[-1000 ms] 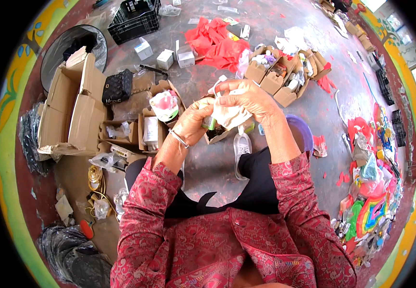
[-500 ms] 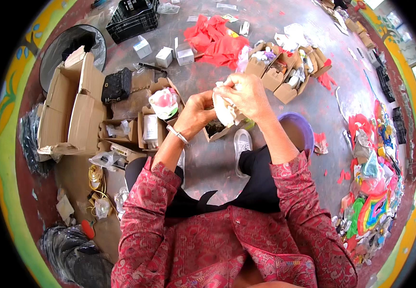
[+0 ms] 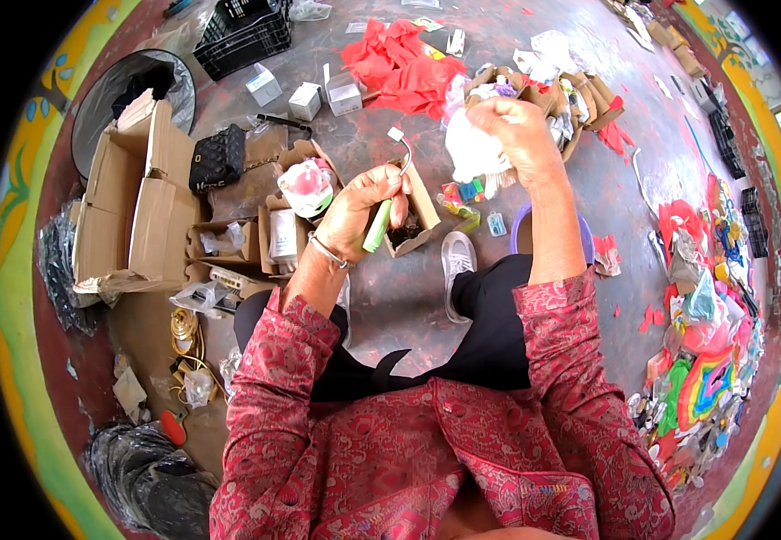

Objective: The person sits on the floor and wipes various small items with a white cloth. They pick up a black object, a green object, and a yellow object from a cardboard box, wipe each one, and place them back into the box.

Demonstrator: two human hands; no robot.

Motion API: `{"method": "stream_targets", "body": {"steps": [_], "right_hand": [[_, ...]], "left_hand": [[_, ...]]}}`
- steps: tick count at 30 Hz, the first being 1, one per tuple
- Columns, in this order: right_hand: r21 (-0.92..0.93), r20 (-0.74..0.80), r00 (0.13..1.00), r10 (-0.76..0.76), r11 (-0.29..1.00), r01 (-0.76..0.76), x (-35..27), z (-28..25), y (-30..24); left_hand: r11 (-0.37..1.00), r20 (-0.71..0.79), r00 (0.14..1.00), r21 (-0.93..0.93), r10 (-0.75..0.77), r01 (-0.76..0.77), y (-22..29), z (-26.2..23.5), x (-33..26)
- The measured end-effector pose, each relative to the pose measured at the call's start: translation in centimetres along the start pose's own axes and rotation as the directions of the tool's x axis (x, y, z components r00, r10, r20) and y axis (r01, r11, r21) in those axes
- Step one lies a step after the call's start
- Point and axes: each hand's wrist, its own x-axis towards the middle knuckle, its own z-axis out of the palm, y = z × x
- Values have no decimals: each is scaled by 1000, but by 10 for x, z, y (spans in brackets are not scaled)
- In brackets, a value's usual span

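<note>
My left hand (image 3: pixel 368 211) is closed around a green stick-shaped piece (image 3: pixel 378 227) with a thin curved wire-like end and a small white block at its tip. Whether that is a cable or a tool I cannot tell. Up and to the right, my right hand (image 3: pixel 527 139) grips a crumpled white soft piece (image 3: pixel 474 151), like cloth or thin wrapping, which hangs from the fingers. Just beyond and below my left hand stands an open cardboard box (image 3: pixel 422 209) with dark bits inside. The hands are apart.
Opened cardboard boxes (image 3: pixel 170 202) and a black quilted bag (image 3: pixel 220 157) lie at the left. Red cloth (image 3: pixel 404 72) and filled boxes (image 3: pixel 602 99) are farther off. A purple tub (image 3: pixel 522 236) stands by my right foot, with a colourful heap (image 3: pixel 705 333) at far right.
My right hand has drawn the white soft piece away to the right, and its hold on it continues. The green piece with the curved end now shows in my left hand.
</note>
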Motion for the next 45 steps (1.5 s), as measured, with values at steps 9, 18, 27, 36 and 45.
{"method": "stream_targets", "body": {"steps": [9, 18, 27, 36, 45], "right_hand": [[-405, 62, 987, -148, 900, 161, 4, 39, 1], [266, -336, 941, 22, 961, 73, -4, 29, 5], [-407, 121, 722, -681, 630, 662, -32, 135, 9], [547, 98, 995, 29, 833, -78, -17, 58, -5], [-415, 260, 738, -623, 618, 668, -45, 132, -8]], "left_hand": [[994, 71, 993, 61, -99, 95, -7, -1, -2], [762, -164, 985, -630, 61, -152, 0, -26, 9], [803, -74, 938, -496, 339, -330, -1, -31, 14], [725, 8, 887, -579, 462, -373, 31, -17, 11], [784, -72, 946, -541, 317, -305, 17, -17, 13]]}}
